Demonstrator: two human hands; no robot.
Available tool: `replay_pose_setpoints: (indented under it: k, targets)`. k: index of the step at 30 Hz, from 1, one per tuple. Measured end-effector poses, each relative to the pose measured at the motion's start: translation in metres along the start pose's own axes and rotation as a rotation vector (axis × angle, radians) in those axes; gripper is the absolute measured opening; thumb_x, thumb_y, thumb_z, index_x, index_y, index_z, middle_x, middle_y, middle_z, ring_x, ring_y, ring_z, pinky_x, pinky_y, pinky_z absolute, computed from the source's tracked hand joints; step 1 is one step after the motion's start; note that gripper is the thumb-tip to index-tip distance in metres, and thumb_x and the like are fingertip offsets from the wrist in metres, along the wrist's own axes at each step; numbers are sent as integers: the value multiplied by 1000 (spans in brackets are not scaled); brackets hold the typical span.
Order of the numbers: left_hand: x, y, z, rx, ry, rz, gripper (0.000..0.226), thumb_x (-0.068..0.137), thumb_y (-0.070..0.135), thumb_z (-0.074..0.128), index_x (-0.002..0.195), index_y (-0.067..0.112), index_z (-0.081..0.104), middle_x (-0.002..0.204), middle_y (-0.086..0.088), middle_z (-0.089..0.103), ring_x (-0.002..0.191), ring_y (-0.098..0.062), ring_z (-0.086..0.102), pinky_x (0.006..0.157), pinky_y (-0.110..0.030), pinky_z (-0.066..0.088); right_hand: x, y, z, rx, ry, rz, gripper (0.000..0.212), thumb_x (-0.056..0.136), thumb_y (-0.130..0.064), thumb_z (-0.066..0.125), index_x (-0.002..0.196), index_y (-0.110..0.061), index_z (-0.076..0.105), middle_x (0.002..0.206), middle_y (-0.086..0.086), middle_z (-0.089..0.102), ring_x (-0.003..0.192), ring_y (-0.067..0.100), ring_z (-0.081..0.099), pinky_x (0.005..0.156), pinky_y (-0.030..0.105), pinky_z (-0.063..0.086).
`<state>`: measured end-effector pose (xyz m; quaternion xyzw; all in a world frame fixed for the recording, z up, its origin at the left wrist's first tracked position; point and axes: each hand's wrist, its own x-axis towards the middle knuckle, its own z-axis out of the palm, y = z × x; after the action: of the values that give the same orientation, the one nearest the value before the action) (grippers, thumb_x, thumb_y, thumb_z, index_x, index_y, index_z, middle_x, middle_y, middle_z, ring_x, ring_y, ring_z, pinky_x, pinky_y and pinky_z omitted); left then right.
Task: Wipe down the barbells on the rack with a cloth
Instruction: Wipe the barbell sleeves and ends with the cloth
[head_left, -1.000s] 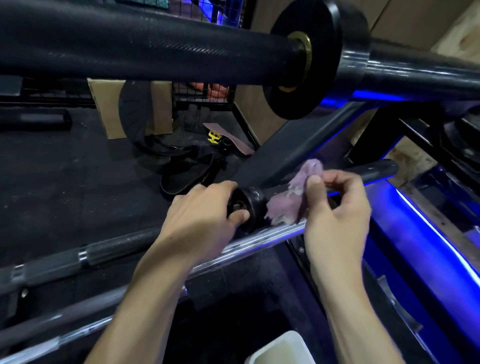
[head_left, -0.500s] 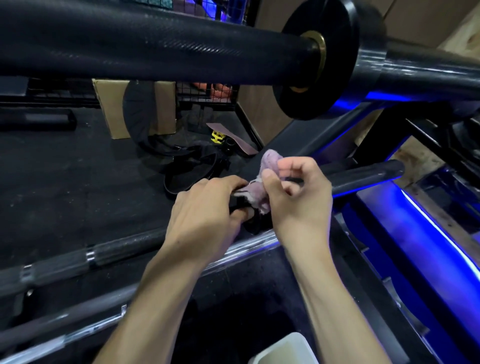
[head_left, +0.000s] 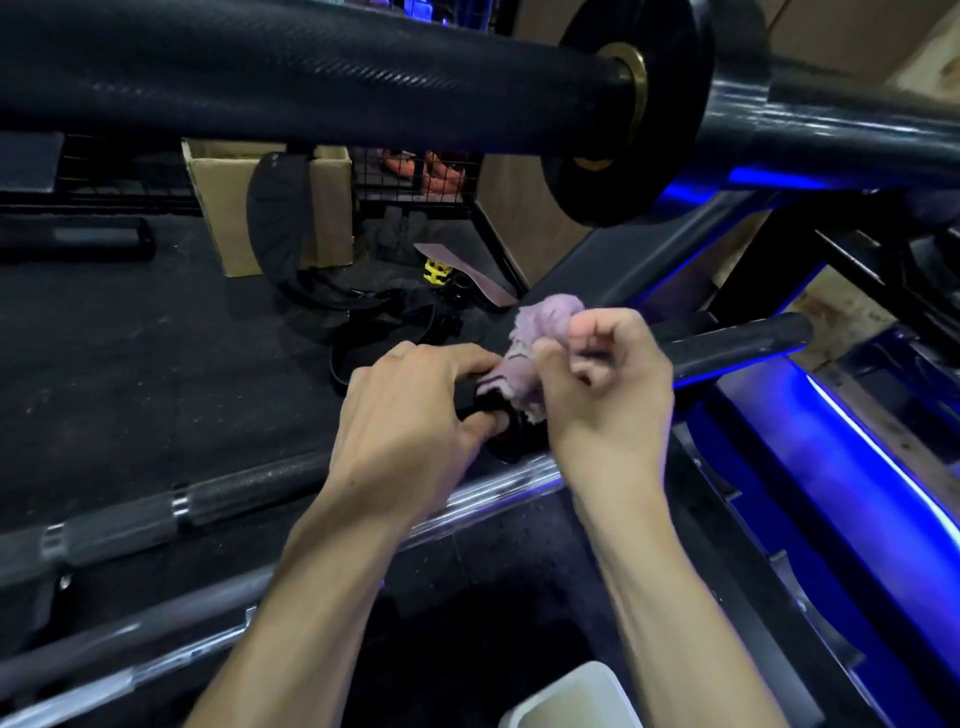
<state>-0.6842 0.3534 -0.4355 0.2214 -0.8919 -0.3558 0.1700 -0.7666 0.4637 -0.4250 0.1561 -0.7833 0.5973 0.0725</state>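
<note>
A dark barbell (head_left: 737, 345) lies across the rack at mid-height, its sleeve end pointing right. My right hand (head_left: 602, 395) grips a crumpled purple cloth (head_left: 535, 338) and presses it on the bar's black collar. My left hand (head_left: 410, 415) curls round the bar just left of the collar, thumb underneath. The collar is mostly hidden by both hands. A thicker black barbell (head_left: 311, 78) with a round collar plate (head_left: 649, 109) runs across the top of the view. Lower down, a silver barbell (head_left: 493, 493) passes under my wrists.
Another knurled bar (head_left: 156, 514) lies at left over the black rubber floor (head_left: 130, 364). A cardboard box (head_left: 228, 208) and black straps (head_left: 374, 312) sit at the back. A white container (head_left: 566, 701) stands at the bottom edge. The blue-lit rack frame (head_left: 857, 493) runs along the right.
My right hand with the cloth has slid left along the bar from the sleeve onto the collar, close against my left hand. The left hand has kept its hold.
</note>
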Motion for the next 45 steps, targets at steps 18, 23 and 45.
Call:
replay_pose_setpoints:
  k: [18, 23, 45]
  targets:
    - [2, -2, -1, 130, -164, -7, 28, 95, 38, 62, 123, 38, 60, 110, 9, 71, 110, -23, 58, 88, -43, 47, 3, -5, 0, -8, -34, 17, 21, 90, -22, 80, 79, -21, 63, 69, -16, 70, 56, 8, 64, 58, 23, 51]
    - [2, -5, -1, 129, -176, -15, 27, 91, 35, 62, 117, 40, 59, 100, 7, 70, 102, -22, 58, 80, -39, 43, -12, -7, -6, -77, -76, 19, 19, 90, -16, 76, 82, -24, 62, 77, -18, 71, 64, 4, 67, 63, 22, 51]
    - [1, 0, -3, 156, -208, -41, 39, 95, 49, 61, 132, 39, 51, 123, 6, 69, 123, -21, 55, 101, -43, 43, -45, 18, -30, -5, -40, 71, 16, 94, -24, 70, 93, -32, 57, 79, 1, 74, 69, 27, 75, 70, 53, 60]
